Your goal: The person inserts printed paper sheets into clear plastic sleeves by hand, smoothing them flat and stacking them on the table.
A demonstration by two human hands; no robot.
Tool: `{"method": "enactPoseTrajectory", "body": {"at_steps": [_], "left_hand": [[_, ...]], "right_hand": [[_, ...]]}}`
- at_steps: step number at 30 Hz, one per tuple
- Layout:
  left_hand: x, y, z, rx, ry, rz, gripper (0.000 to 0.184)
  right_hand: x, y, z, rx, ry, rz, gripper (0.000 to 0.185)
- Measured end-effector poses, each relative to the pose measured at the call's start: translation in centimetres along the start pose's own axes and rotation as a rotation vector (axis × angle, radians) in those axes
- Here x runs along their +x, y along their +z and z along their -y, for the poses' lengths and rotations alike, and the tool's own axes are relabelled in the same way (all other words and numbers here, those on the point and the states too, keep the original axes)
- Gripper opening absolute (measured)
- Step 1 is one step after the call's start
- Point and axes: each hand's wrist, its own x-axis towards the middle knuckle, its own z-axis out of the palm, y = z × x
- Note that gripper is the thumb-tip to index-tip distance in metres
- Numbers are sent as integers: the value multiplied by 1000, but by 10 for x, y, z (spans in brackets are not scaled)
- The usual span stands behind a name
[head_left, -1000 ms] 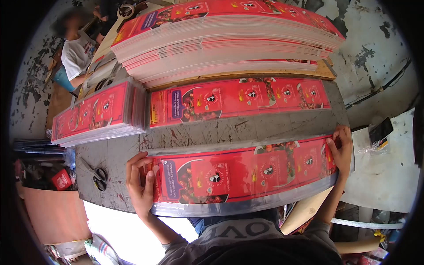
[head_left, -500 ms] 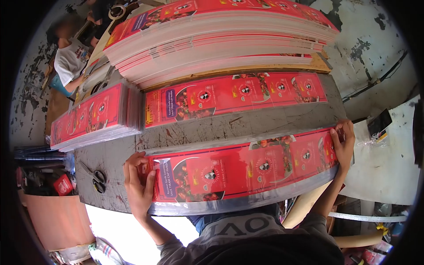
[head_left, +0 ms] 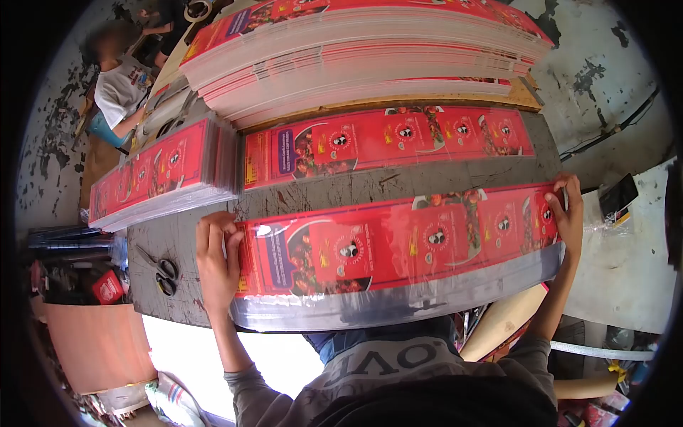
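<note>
A long red printed sheet (head_left: 388, 249) lies over a clear plastic layer (head_left: 398, 304), whose glossy band shows along the near edge. My left hand (head_left: 218, 256) grips the sheet's left end, fingers curled at its edge and thumb on the side. At the opposite end, my right hand (head_left: 569, 213) is closed around the right edge, with the thumb on the printed face. How many layers each hand grips I cannot tell. Beyond them, another red printed strip (head_left: 377, 146) rests flat on the scratched grey table (head_left: 299, 199).
Tall stacks of red printed sheets (head_left: 370, 64) stand at the back. A shorter stack of plastic-covered sheets (head_left: 160, 174) is at the left. Black-handled scissors (head_left: 166, 274) lie near the table's left edge. A person in a white shirt (head_left: 121, 92) is at the far left.
Both hands have shifted the red sheet away from my body, so a wider clear plastic band shows at the near edge. The whole view has also shifted slightly.
</note>
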Motion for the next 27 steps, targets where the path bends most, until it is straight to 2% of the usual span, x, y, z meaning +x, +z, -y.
{"method": "enactPoseTrajectory", "body": {"at_steps": [2, 7, 12, 18, 27], "left_hand": [[8, 5, 4, -35, 50, -65, 7], [10, 11, 13, -108, 29, -42, 8], [9, 13, 14, -80, 44, -57, 8], [8, 13, 15, -50, 36, -45, 8], [8, 12, 14, -3, 35, -34, 8]], "right_hand": [[4, 5, 1, 7, -2, -52, 17], [0, 12, -4, -16, 10, -57, 17], [2, 16, -6, -28, -26, -52, 18], [-1, 16, -12, 10, 66, -38, 17], [3, 15, -8, -29, 23, -26, 14]]}}
